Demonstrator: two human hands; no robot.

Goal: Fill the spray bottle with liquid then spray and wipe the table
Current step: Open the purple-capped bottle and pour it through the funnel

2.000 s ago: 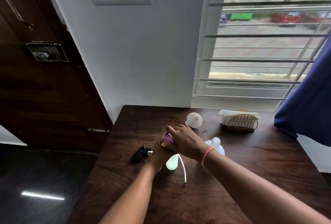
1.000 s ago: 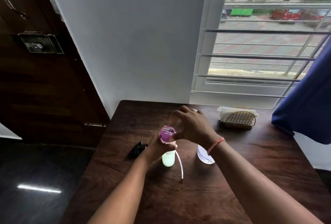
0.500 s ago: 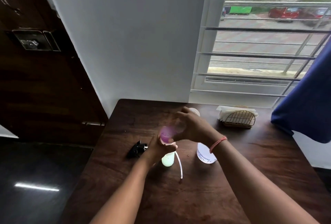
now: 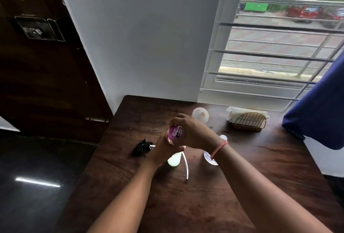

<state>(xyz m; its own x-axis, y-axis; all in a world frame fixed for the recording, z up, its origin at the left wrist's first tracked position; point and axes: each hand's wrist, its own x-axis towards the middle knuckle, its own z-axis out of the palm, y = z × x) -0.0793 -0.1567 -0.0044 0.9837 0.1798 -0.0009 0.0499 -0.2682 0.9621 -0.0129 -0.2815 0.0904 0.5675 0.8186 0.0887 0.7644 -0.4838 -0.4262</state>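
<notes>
Two bare forearms come in from the bottom edge, with no sleeve showing anywhere along them. The right hand (image 4: 193,134) has a thin orange-pink band (image 4: 218,150) around the wrist, like a cord or thread bracelet, lying slightly slanted across the arm. The left hand (image 4: 162,151) and its wrist carry nothing, with no ring, watch or glove to be seen on either one, and the picture is too soft to make out the nails or any finer marks.
</notes>
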